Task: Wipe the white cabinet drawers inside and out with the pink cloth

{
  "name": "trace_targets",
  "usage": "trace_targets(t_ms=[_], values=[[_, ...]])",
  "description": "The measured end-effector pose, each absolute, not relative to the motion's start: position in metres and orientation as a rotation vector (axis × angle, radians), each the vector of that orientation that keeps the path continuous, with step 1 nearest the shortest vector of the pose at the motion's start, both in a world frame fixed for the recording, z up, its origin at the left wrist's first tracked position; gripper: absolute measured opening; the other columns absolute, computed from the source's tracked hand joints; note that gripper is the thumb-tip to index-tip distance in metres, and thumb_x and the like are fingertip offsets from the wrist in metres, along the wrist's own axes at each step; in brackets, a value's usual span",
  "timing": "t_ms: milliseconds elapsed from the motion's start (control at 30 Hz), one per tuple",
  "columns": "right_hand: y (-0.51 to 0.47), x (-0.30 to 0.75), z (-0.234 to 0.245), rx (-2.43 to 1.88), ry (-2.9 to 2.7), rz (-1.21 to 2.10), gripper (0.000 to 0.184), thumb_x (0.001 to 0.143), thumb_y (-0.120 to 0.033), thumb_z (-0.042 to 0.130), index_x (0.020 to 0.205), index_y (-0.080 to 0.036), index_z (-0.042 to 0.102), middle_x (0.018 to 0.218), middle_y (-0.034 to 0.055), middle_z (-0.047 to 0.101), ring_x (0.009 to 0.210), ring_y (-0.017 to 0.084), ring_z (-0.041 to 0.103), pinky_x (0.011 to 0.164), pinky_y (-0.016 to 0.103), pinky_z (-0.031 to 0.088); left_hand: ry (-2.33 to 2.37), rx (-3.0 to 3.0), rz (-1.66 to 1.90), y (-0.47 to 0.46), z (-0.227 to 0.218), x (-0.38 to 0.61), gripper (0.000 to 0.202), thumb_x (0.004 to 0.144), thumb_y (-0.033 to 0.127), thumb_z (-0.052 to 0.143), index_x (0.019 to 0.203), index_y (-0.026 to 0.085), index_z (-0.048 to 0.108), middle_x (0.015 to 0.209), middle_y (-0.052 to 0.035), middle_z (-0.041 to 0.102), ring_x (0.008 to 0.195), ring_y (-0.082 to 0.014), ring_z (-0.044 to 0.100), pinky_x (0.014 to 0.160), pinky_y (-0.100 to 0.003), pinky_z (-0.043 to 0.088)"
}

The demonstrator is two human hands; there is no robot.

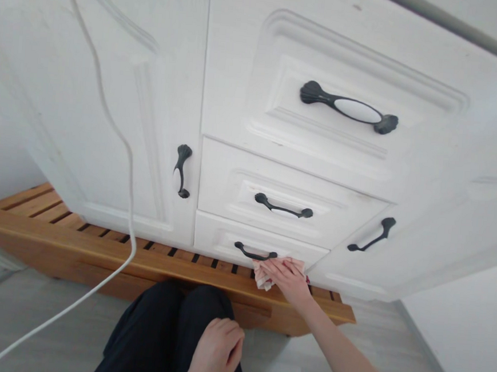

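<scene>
My right hand (pixel 286 280) presses a pink-and-white cloth (pixel 263 278) against the lower right of the bottom drawer (pixel 221 238), with its fingers stretched over the fabric. The fingertips lie close to the right end of that drawer's dark handle (pixel 254 254). Part of the cloth is hidden beneath the palm. My left hand (pixel 217 348) rests on my dark-trousered leg, its fingers curled in, and nothing shows in it.
Above are a middle drawer (pixel 219 175) and a large top drawer (pixel 232 93), between two white cabinet doors. A slatted wooden bench (pixel 156 265) runs along the cabinet's base. A white cable (pixel 130 182) hangs down the left side, across the bench edge.
</scene>
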State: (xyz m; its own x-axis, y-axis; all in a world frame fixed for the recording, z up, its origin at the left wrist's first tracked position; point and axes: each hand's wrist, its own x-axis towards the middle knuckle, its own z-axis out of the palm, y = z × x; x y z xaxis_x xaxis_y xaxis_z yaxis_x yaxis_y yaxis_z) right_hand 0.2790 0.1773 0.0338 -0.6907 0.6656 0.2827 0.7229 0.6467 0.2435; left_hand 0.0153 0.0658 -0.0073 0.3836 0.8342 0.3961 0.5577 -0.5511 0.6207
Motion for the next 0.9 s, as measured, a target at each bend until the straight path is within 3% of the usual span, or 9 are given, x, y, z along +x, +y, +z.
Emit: trace_targets(t_ms=[200,333,500,600,900], values=[[0.160,0.316,0.024,-1.322,-2.581,-0.627,0.077,0.089,0.003,0.037,0.155,-0.033,0.022,0.151,-0.0048,0.046,0.133,0.015,0.051,0.104,0.035,0.046,1.235,2.332,0.817,0.067,-0.003,0.015,0.022,0.087,0.014,0.045,0.078,0.023,0.063,0.074,-0.0018,0.064,0.073,-0.0174,0.061,0.071,-0.031,0.046],[0.150,0.321,0.041,-1.315,-2.555,-0.771,0.074,0.089,0.005,0.033,0.154,-0.031,0.028,0.151,-0.0060,0.046,0.132,0.011,0.050,0.108,0.033,0.040,1.229,2.344,0.830,0.068,-0.004,0.016,0.022,0.087,0.014,0.046,0.079,0.024,0.064,0.074,-0.0019,0.064,0.074,-0.0178,0.062,0.072,-0.032,0.048],[0.141,0.309,0.087,-1.445,-2.335,-0.986,0.055,0.099,-0.012,0.040,0.150,-0.031,0.038,0.152,-0.0038,0.045,0.141,0.020,0.039,0.117,0.043,0.026,1.228,2.353,0.819,0.068,-0.003,0.017,0.023,0.088,0.015,0.046,0.080,0.024,0.064,0.075,-0.0019,0.065,0.074,-0.0182,0.062,0.072,-0.032,0.049],[0.142,0.305,0.098,-1.526,-2.278,-0.980,0.051,0.100,-0.020,0.045,0.149,-0.032,0.040,0.154,-0.0012,0.042,0.144,0.025,0.035,0.115,0.048,0.027,1.240,2.348,0.771,0.067,-0.003,0.018,0.024,0.089,0.015,0.044,0.080,0.024,0.064,0.077,-0.0020,0.066,0.076,-0.0183,0.063,0.073,-0.033,0.049],[0.136,0.297,-0.008,-1.521,-2.246,-0.750,0.056,0.093,-0.009,0.043,0.145,-0.028,0.046,0.147,0.0031,0.053,0.135,0.027,0.046,0.105,0.050,0.038,1.256,2.367,0.590,0.062,-0.003,0.021,0.023,0.090,0.014,0.043,0.081,0.023,0.063,0.081,-0.0026,0.066,0.081,-0.0198,0.063,0.077,-0.037,0.048]])
